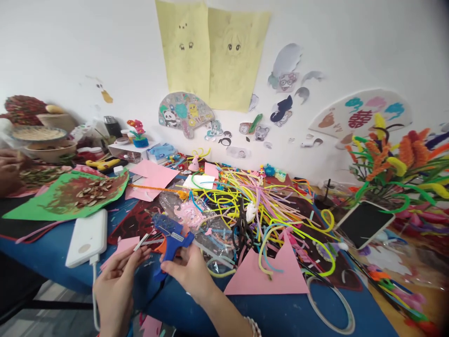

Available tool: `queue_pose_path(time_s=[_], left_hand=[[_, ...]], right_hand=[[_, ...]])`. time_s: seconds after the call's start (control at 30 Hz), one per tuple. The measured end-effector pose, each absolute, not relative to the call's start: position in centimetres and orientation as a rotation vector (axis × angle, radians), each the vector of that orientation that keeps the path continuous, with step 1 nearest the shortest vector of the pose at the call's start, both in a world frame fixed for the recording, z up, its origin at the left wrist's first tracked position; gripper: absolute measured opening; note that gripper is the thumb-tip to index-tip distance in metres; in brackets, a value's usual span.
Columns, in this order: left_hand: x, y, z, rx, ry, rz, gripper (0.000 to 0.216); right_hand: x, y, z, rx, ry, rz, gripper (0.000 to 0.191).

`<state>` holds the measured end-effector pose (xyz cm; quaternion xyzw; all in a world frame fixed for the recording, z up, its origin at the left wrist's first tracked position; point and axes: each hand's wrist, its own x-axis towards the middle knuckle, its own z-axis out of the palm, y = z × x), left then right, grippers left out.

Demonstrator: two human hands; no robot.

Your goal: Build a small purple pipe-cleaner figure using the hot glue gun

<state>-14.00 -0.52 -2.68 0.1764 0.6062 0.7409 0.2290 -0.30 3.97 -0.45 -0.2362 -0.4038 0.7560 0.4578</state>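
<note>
My right hand (191, 271) is wrapped round a blue hot glue gun (172, 239) above the front edge of the table. A translucent glue stick (213, 251) seems to run out from its back. My left hand (117, 278) pinches a small, narrow white piece (141, 242) to the left of the gun; its material is unclear. Under and behind the gun lies crumpled clear plastic (178, 196). Black-handled scissors (242, 230) rest among the pipe cleaners to the right.
Tangled yellow and pink pipe cleaners (224, 196) cover the middle of the table. Pink paper (270, 281) lies at the front. A white power bank (87, 236) with a cable sits left, near green paper (63, 187). Another person's hand (10, 171) shows far left. A phone (366, 224) leans right.
</note>
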Motion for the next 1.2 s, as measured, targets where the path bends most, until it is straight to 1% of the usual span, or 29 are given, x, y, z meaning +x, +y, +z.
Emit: queue_pose_path(time_s=[0.1,0.17,0.3,0.4,0.47,0.57,0.67,0.77,0.83,0.93,1.03,1.2], left_hand=[[-13.8,-0.7,-2.6,0.457,1.61,2.038,0.033],[-13.0,-0.6,-2.8,0.462,1.573,2.036,0.032],[-10.0,-0.2,-3.8,0.402,1.643,2.129,0.029],[-8.4,0.2,-4.1,0.302,1.671,2.194,0.026],[-8.0,0.3,-4.0,0.287,1.634,2.182,0.026],[-8.4,0.3,-3.7,0.31,1.587,2.153,0.028],[-9.4,-0.1,-3.4,0.436,1.649,2.128,0.032],[-10.7,-0.9,-3.0,0.671,1.793,1.969,0.034],[-11.4,-1.6,-2.4,0.868,1.885,1.82,0.032],[-11.8,-2.5,-1.4,1.151,1.97,1.657,0.025],[-11.6,-3.0,-0.3,1.309,1.977,1.554,0.018],[-10.9,-2.9,-0.1,1.132,1.833,1.618,0.021]], right_hand=[[0.0,3.4,-0.4,-0.589,-0.901,1.825,0.045],[-0.2,3.3,-0.5,-0.585,-0.822,1.815,0.045],[-0.9,3.3,-0.7,-0.57,-0.65,1.866,0.055],[-1.3,3.0,-0.8,-0.565,-0.661,1.873,0.064],[-1.4,2.7,-0.7,-0.573,-0.705,1.849,0.065],[-1.4,2.4,-0.6,-0.583,-0.816,1.781,0.058],[-1.3,2.4,-0.8,-0.636,-0.88,1.682,0.046],[-1.2,2.7,-1.8,-0.823,-0.814,1.608,0.032],[-1.2,2.9,-2.4,-0.922,-0.764,1.605,0.027],[-1.1,2.9,-2.7,-0.925,-0.732,1.654,0.026],[-1.0,2.8,-2.4,-0.876,-0.695,1.725,0.027],[-0.9,2.8,-2.2,-0.864,-0.642,1.785,0.029]])
